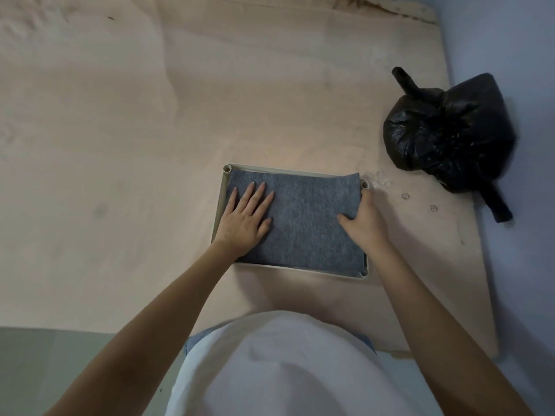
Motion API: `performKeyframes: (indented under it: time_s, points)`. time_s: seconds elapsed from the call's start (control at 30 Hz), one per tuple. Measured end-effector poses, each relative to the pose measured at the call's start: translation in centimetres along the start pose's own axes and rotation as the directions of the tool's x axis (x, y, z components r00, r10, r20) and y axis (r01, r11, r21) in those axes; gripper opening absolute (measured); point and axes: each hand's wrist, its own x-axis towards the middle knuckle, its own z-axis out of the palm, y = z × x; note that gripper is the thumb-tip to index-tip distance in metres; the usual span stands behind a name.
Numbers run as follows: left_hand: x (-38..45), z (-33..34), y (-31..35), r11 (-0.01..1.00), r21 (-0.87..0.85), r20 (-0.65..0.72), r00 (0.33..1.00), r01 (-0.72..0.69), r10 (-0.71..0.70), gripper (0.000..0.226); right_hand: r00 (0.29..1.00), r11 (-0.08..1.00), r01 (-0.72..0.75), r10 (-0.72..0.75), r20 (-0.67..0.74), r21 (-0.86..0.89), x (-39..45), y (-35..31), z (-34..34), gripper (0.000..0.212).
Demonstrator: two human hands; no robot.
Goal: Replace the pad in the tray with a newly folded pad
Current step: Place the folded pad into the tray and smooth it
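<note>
A grey felt pad (303, 217) lies inside a shallow cream tray (220, 193) on the wooden board. My left hand (247, 216) lies flat on the pad's left part, fingers straight and spread. My right hand (362, 219) is at the pad's right edge, thumb on top of the pad and fingers hidden beyond the edge by the tray's right wall. The pad's far right corner curls up over the tray rim.
A tied black plastic bag (450, 127) sits at the right on the board's edge. The pale wooden board (120, 145) stretches wide to the left and beyond the tray. A bluish floor (525, 265) lies to the right.
</note>
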Motion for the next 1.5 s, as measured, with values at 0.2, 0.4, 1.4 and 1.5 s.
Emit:
performKeyframes:
  time_s: [0.2,0.4,1.4,1.5]
  points:
    - [0.1,0.1,-0.2,0.995,-0.096,-0.068,0.998,-0.014,0.008,0.056,0.917,0.84,0.17,-0.326,-0.229,-0.515,-1.0,-0.6,1.8,0.052]
    - [0.5,1.4,-0.3,0.995,-0.091,-0.035,0.998,0.044,-0.047,0.064,0.946,0.782,0.259,-0.324,-0.015,-0.567,0.2,-1.3,6.2,0.063]
    - [-1.1,-1.2,-0.3,0.956,0.083,0.053,0.959,-0.281,0.277,0.102,0.796,0.577,0.604,-0.413,0.442,-0.55,-1.1,2.0,2.4,0.121]
    - [-1.6,-0.6,-0.2,0.957,0.117,0.14,0.959,-0.265,0.248,0.11,0.792,0.513,0.61,-0.398,0.463,-0.603,-1.2,2.3,2.8,0.121]
